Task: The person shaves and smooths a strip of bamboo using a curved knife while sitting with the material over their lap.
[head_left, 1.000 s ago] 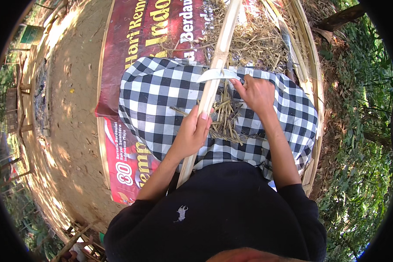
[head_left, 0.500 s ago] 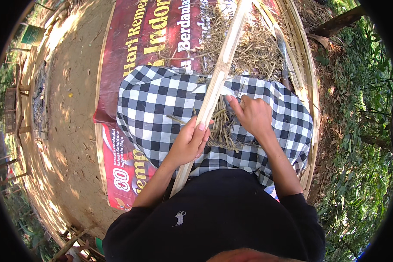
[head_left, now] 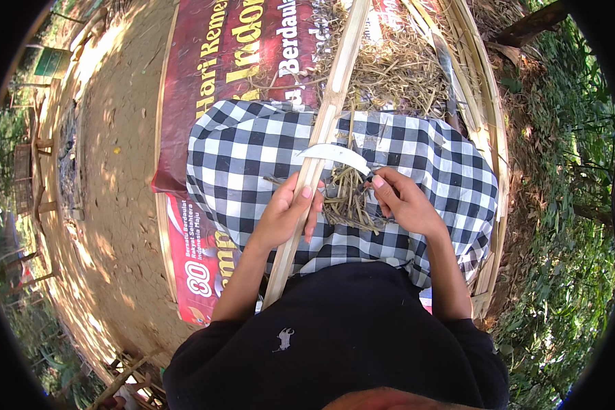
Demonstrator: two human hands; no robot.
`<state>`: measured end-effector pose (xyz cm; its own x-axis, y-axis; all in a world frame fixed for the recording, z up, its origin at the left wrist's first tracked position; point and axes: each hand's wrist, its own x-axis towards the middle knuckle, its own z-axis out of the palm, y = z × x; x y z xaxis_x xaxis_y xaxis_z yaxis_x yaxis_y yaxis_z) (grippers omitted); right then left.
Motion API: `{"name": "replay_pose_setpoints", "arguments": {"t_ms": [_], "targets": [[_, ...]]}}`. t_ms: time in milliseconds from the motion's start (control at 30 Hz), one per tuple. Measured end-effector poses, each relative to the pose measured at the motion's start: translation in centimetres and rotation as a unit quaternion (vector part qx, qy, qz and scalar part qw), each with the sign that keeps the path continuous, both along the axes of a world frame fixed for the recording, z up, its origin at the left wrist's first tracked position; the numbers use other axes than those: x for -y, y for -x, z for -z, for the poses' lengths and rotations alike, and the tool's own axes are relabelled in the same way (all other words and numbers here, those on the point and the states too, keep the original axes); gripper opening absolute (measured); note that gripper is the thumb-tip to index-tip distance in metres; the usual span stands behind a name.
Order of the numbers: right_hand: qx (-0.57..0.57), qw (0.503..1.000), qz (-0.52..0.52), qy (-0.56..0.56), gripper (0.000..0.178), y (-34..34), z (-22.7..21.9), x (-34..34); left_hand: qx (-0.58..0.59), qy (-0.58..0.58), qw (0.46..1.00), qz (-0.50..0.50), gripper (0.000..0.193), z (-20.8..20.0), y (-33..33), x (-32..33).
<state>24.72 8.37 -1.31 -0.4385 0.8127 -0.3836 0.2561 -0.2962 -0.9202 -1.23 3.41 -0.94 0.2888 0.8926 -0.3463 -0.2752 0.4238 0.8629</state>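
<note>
My left hand point(head_left: 285, 213) is closed around a long pale bamboo strip point(head_left: 330, 109), which slants from my lap up to the far edge of the view. In my right hand point(head_left: 404, 201) is the dark handle of a sickle, mostly hidden by the fingers. The curved, bright sickle blade point(head_left: 335, 154) lies across the top of the strip, its tip pointing left. A black-and-white checked cloth point(head_left: 242, 164) covers my lap. Thin shavings point(head_left: 348, 205) are heaped on it between my two hands.
Under me lies a red printed banner point(head_left: 184, 123) edged with bamboo. More shavings point(head_left: 403, 75) are strewn on its far part. Bamboo strips point(head_left: 482, 96) and a long dark-bladed tool point(head_left: 447, 68) lie at the right. Bare ground point(head_left: 116, 178) stretches left; green plants point(head_left: 574, 225) grow right.
My right hand has drawn the sickle nearer, and its blade has come from beside or behind the strip to lie over it. The strip leans slightly further left at its far end.
</note>
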Motion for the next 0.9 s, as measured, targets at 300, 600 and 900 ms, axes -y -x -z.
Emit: {"name": "replay_pose_setpoints", "arguments": {"t_ms": [300, 600, 900], "targets": [[-0.020, 0.999, 0.003, 0.025, 0.037, -1.0, -1.6, -3.1, -0.006, 0.047, 0.999, 0.015, 0.032, -1.1, 0.7, 0.8], [-0.017, 0.993, -0.111, -0.034, 0.035, 1.0, -2.0, -2.0, 0.002, 0.058, 0.998, 0.029, 0.032, -0.6, 0.8, 0.4], [0.022, 0.999, -0.024, -0.024, 0.037, 0.3, -2.5, -3.5, -0.004, 0.055, 0.997, 0.059, 0.032, -0.9, -0.2, 0.9]]}}
